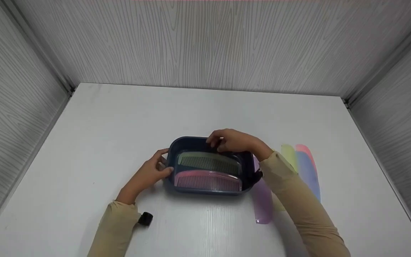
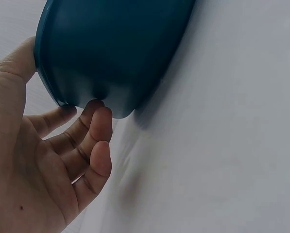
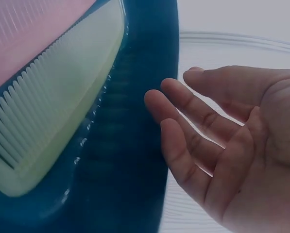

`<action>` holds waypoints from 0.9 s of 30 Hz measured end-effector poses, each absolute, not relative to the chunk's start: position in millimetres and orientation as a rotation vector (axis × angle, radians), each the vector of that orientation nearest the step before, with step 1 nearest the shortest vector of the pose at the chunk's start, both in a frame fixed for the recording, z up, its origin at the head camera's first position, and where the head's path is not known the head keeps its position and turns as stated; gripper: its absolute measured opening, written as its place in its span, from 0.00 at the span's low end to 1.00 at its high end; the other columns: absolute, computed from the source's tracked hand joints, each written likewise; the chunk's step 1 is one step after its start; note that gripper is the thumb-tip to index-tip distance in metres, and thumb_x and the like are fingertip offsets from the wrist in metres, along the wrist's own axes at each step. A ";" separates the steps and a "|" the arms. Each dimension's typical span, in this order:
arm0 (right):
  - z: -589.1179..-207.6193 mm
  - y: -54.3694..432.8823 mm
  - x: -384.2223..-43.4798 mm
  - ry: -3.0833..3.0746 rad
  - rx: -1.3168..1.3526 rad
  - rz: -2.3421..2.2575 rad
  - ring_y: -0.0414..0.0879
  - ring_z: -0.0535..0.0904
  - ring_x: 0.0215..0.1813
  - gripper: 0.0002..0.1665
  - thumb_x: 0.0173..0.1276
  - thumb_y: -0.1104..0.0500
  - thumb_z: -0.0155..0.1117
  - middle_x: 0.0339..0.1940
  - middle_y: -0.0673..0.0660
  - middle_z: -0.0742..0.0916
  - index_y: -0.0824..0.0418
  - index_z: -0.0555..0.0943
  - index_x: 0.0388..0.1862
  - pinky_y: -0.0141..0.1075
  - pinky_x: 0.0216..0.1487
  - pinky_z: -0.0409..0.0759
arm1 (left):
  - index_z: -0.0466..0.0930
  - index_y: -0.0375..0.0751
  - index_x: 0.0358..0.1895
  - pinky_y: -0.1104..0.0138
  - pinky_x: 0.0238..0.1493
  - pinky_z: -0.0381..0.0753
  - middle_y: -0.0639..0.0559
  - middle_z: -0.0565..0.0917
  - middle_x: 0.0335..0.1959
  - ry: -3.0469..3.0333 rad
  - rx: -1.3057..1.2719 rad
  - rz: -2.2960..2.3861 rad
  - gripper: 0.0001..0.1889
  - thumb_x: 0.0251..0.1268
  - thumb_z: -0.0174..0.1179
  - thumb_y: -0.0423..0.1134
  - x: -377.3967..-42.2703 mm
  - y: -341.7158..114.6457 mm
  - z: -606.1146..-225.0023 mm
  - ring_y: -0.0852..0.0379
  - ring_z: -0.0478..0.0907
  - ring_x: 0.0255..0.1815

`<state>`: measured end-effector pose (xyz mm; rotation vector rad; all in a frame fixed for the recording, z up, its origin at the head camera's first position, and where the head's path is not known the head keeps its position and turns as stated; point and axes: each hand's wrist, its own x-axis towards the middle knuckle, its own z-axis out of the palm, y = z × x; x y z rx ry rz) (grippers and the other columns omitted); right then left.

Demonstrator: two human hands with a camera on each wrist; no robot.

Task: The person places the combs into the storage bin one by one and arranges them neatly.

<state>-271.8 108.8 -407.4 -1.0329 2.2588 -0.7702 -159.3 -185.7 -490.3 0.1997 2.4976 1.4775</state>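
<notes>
A dark blue plastic basin [image 1: 191,143] stands on the white table with two combs lying side by side in it. The pink comb [image 1: 205,179] is nearer the front, and the pale green comb [image 1: 207,162] lies behind it. My left hand [image 1: 150,174] grips the basin's left end, thumb at the rim and fingers against the outer wall. Over the back right rim is my right hand [image 1: 239,140], its fingers loosely bent and nothing in them. In the right wrist view, its fingertips [image 3: 171,138] overlap the basin's edge beside the green comb.
Several more combs lie on the table to the right, partly under my right forearm: a purple comb [image 1: 262,203], a yellow-green comb [image 1: 289,155], a blue comb [image 1: 309,175] and a pink comb [image 1: 304,148] mostly hidden beneath it. Wood-grain panels [image 1: 205,43] enclose the table.
</notes>
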 end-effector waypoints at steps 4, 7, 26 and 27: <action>-398.3 115.8 -272.1 2.260 -1.005 -0.803 0.55 0.80 0.55 0.22 0.68 0.70 0.55 0.53 0.64 0.82 0.64 0.75 0.60 0.46 0.54 0.77 | 0.58 0.45 0.73 0.64 0.38 0.73 0.43 0.75 0.47 2.495 0.200 1.482 0.34 0.65 0.59 0.41 -159.6 -185.9 -489.8 0.57 0.73 0.36; -390.3 123.4 -273.3 2.265 -0.969 -0.827 0.58 0.80 0.56 0.22 0.69 0.68 0.55 0.56 0.65 0.81 0.63 0.74 0.62 0.48 0.55 0.78 | 0.57 0.45 0.73 0.64 0.38 0.73 0.42 0.75 0.46 2.497 0.203 1.479 0.34 0.64 0.59 0.41 -160.4 -186.2 -490.0 0.56 0.73 0.35; -378.5 208.0 -278.4 2.389 -0.849 -1.032 0.44 0.82 0.44 0.22 0.70 0.60 0.60 0.55 0.64 0.81 0.60 0.74 0.62 0.33 0.44 0.77 | 0.58 0.45 0.73 0.65 0.38 0.74 0.42 0.75 0.48 2.514 0.179 1.455 0.34 0.64 0.59 0.43 -160.9 -188.6 -487.7 0.56 0.75 0.37; -378.7 214.8 -278.1 2.396 -0.837 -1.054 0.42 0.81 0.43 0.22 0.70 0.60 0.60 0.55 0.64 0.81 0.60 0.74 0.62 0.33 0.44 0.77 | 0.58 0.45 0.73 0.65 0.38 0.74 0.42 0.75 0.48 2.516 0.177 1.451 0.34 0.64 0.59 0.43 -161.1 -188.7 -487.6 0.56 0.75 0.37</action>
